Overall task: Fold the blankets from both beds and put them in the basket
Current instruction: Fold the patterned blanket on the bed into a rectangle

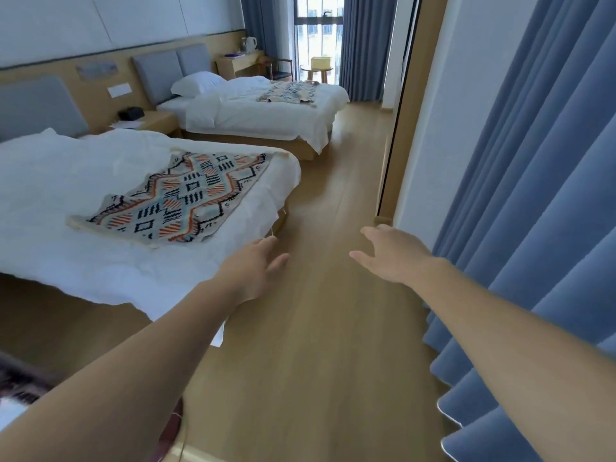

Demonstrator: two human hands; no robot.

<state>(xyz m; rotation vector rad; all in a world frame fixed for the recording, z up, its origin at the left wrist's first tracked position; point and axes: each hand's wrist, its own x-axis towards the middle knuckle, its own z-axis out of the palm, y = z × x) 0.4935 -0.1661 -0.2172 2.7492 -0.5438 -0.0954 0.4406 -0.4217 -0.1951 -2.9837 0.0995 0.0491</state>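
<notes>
Starting at the bottom left edge, something dark and blurry was cut off by the frame, no clue what it was. Above that, the nearer blanket (173,198) lay spread flat on the near bed (50,195). It was a patterned woven-looking throw, with one corner pointing toward the foot end. It looked soft and floppy, light enough to lift easily, with no stiffness to hold a crease. So I figured the way to go was pinching two corners along one edge and lifting, not bunching up the middle.

My left hand (256,265) hovered by the bed's near corner with the fingers loose and slightly spread. It held nothing and was clear of the blanket.

Up in the centre of the frame, the second blanket (288,91) sat a bit rumpled on the far bed (253,118), well apart from me. Behind it by the window was a pale boxy thing (321,63) on a small round table. Might've been the basket, but it was too far off to say.

My right hand (390,255) was out over the floor (316,328), fingers relaxed and empty too. A blue curtain (533,195) filled the right side and hid whatever was behind it.
</notes>
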